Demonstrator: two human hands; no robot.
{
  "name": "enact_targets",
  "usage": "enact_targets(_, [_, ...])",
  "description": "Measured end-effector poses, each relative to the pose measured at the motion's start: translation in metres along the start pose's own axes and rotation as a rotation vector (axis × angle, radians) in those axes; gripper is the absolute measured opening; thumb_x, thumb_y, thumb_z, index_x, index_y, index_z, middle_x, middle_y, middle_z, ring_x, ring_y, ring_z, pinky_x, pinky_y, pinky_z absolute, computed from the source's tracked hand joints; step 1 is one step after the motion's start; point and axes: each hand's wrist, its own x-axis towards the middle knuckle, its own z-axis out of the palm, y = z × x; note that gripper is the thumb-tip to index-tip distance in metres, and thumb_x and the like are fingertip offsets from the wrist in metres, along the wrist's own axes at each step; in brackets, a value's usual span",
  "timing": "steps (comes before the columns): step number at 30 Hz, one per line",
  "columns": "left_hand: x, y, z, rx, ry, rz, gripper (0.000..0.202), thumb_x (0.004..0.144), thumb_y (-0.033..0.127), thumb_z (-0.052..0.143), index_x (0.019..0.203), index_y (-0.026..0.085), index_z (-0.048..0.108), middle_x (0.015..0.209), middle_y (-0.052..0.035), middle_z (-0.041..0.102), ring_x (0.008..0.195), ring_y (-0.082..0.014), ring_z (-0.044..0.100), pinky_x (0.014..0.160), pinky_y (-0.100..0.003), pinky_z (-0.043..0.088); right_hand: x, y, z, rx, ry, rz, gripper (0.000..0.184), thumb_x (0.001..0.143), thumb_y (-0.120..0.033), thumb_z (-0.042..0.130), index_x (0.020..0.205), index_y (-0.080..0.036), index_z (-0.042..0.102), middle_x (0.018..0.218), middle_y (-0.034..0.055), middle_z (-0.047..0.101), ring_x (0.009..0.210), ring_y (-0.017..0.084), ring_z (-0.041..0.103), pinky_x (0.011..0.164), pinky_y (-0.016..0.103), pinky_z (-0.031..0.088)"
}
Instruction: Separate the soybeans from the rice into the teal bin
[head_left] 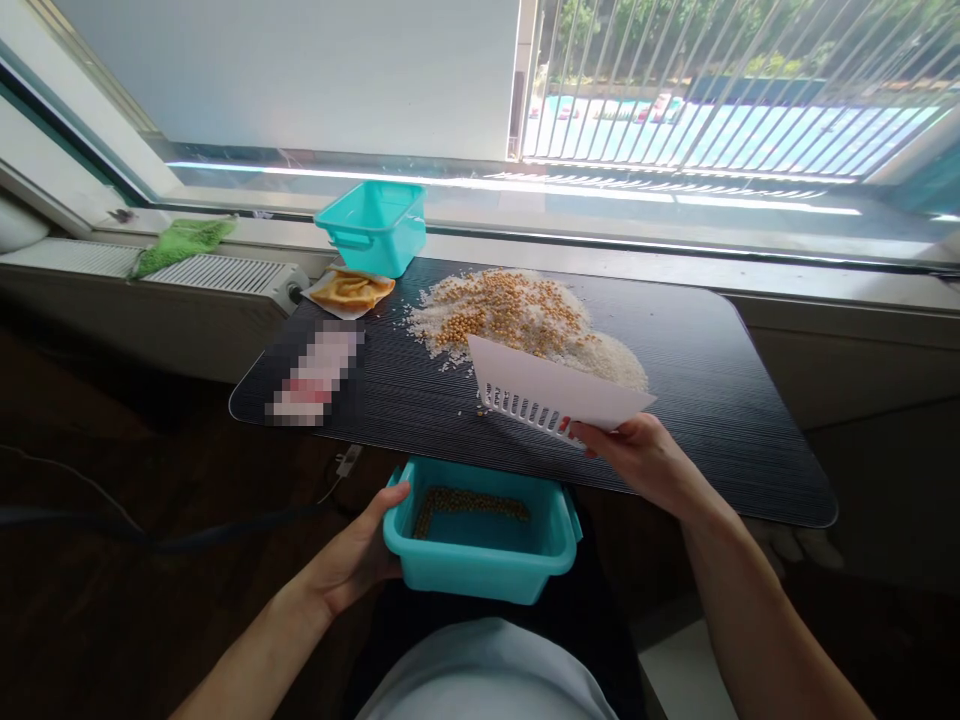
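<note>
My left hand [360,555] grips the left rim of a teal plastic tub [480,560] held below the near edge of the black table [712,400]; brown beans lie in the tub's bottom. My right hand [637,455] holds a white slotted scoop [551,395], tilted on the table beside a heap of white rice mixed with yellow beans [517,315]. The scoop's slotted side faces me.
A second teal tub [375,225] stands at the table's far left corner, next to an open packet of yellow pieces [351,290]. A blurred pink-and-white packet [319,375] lies at the left. A green cloth [180,243] rests on the radiator. A window with railings runs behind.
</note>
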Motion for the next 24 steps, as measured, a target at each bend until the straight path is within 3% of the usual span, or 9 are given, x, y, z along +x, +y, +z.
enact_targets(6, [0.001,-0.001,-0.002,0.012,0.006,-0.002,0.070,0.080,0.058,0.055,0.138,0.020,0.044,0.120,-0.0113,0.069,0.113,-0.0316,0.060,0.081,-0.038,0.051,-0.004,-0.006,0.008,0.043,-0.165,0.004,0.033,0.080,-0.043,0.062,0.092,-0.016,0.074,0.079,0.0034,0.072,0.065,0.017,0.060,0.057,0.027,0.051])
enact_targets(11, [0.000,0.000,-0.004,0.004,-0.020,0.013,0.068,0.081,0.058,0.053,0.137,0.019,0.047,0.120,-0.0125,0.068,0.112,-0.0324,0.061,0.082,-0.039,0.051,-0.009,-0.013,0.002,0.120,-0.347,0.011,0.036,0.080,-0.045,0.063,0.099,-0.016,0.073,0.083,0.0043,0.073,0.068,0.018,0.062,0.060,0.027,0.053])
enact_targets(15, [0.000,0.001,-0.006,-0.004,-0.019,0.019,0.069,0.081,0.058,0.054,0.138,0.021,0.045,0.121,-0.0119,0.068,0.112,-0.0324,0.060,0.082,-0.039,0.051,-0.006,-0.015,0.000,0.081,-0.252,0.003,0.033,0.079,-0.045,0.063,0.082,-0.014,0.072,0.069,0.0028,0.068,0.060,0.015,0.057,0.053,0.025,0.049])
enact_targets(19, [0.001,0.000,-0.007,-0.013,-0.007,0.009,0.069,0.082,0.056,0.053,0.140,0.020,0.043,0.120,-0.0120,0.068,0.113,-0.0319,0.061,0.082,-0.039,0.051,0.002,-0.015,0.013,0.075,-0.198,-0.031,0.031,0.079,-0.043,0.063,0.072,-0.014,0.069,0.058,-0.0003,0.061,0.054,0.012,0.051,0.047,0.022,0.043])
enact_targets(21, [0.000,0.001,-0.006,-0.015,-0.002,0.005,0.069,0.082,0.056,0.053,0.140,0.019,0.043,0.119,-0.0123,0.069,0.112,-0.0317,0.061,0.082,-0.039,0.051,0.006,-0.012,0.017,0.085,-0.152,-0.041,0.030,0.078,-0.043,0.063,0.076,-0.014,0.071,0.062,0.0005,0.064,0.056,0.013,0.053,0.049,0.023,0.045])
enact_targets(24, [-0.002,0.002,-0.003,-0.018,0.011,0.004,0.070,0.082,0.056,0.054,0.140,0.019,0.042,0.117,-0.0121,0.070,0.112,-0.0314,0.061,0.083,-0.040,0.051,0.013,-0.002,0.011,0.078,0.032,-0.041,0.031,0.077,-0.044,0.064,0.083,-0.015,0.073,0.076,0.0039,0.070,0.065,0.017,0.060,0.056,0.027,0.050])
